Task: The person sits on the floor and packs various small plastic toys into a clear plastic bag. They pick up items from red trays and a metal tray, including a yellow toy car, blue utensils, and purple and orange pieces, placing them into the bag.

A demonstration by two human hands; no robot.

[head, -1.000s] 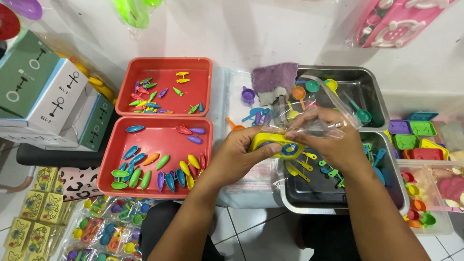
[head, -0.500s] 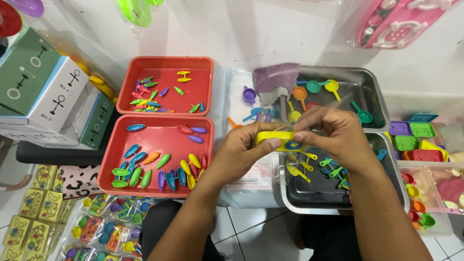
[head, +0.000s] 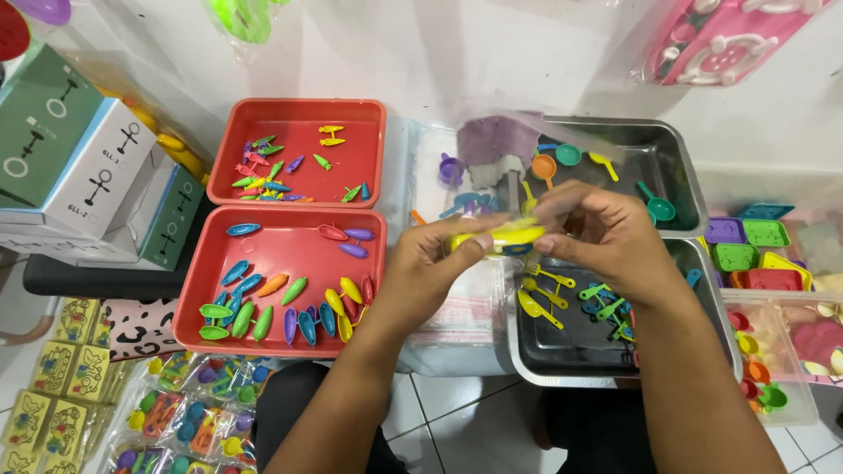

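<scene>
1. Left hand [head: 430,263] grips the left end of a yellow toy piece [head: 500,239]; the thumb lies along its top and the fingers curl under it. Grip closed on the piece.
2. Right hand [head: 606,237] pinches the right end of the same yellow toy piece between thumb and fingertips. A thin clear plastic bag [head: 562,189] appears to lie over the piece and the right fingers; motion blur hides its exact edges.
3. The yellow toy piece is held roughly level in the air between both hands, above the gap between the lower red tray [head: 263,342] and the near steel tray [head: 562,355]. A blue round detail shows on its underside.
4. The lower red tray holds small boat-shaped pieces in blue, green, yellow, orange and purple, mostly clustered near its front edge.
5. The upper red tray [head: 356,118] holds much smaller plane-shaped pieces, mostly at its left side.
6. The near steel tray holds yellow, green and blue toy utensils, just under the right hand.
7. The far steel tray [head: 676,162] holds small coloured toy spoons and pans; a purple cloth [head: 496,140] hangs over its left rim.
8. White and green boxes [head: 79,167] are stacked at far left.
</scene>
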